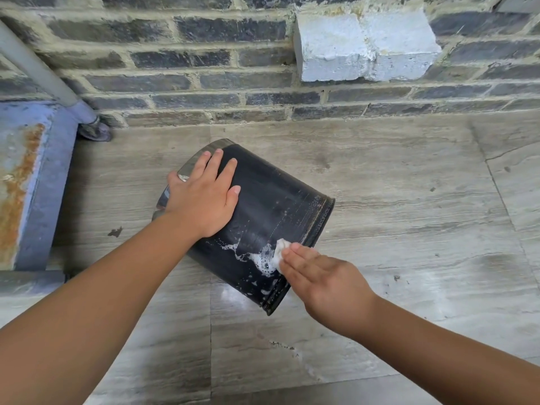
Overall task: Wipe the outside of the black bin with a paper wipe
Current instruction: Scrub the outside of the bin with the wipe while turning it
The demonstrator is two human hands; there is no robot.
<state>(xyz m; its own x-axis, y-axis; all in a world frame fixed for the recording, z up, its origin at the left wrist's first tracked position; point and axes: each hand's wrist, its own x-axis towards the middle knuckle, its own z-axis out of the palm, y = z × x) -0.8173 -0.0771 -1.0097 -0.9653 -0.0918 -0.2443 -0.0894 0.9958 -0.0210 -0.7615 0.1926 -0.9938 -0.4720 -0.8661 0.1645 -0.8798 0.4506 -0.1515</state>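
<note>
The black bin (271, 206) lies on its side on the stone floor, its shiny metal rim toward the upper left and its base toward the lower right. My left hand (204, 197) rests flat on the bin's upper side near the rim, fingers spread, steadying it. My right hand (318, 276) presses a small white paper wipe (281, 249) against the bin's lower side near the base. White foam (257, 258) streaks the black surface just left of the wipe. Most of the wipe is hidden under my fingers.
A dark brick wall (263, 83) runs across the back, with two pale blocks (365, 45) jutting out. A rusty blue-grey metal frame (32, 182) and a slanted pipe (43, 71) stand at the left. Grey stone floor tiles (409, 200) spread around the bin.
</note>
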